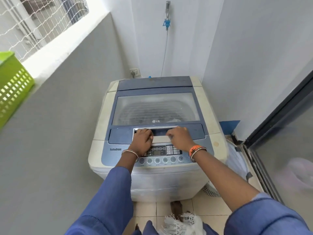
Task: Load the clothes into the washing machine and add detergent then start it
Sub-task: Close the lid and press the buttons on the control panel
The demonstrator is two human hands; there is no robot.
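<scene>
both hands, left (pixel 143 139) and right (pixel 179 136), curl side by side on the handle (pixel 160 139) of the shut lid (pixel 155 111).

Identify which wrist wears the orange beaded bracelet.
The right hand's wrist wears the orange bracelet; the left hand's wrist carries only thin pale bangles. Both hands grip the lid handle.

I see a tiled floor (pixel 199 216) — the washing machine (pixel 118 182) stands on it, with white frayed cloth (pixel 179 223) lying just before it.
</scene>
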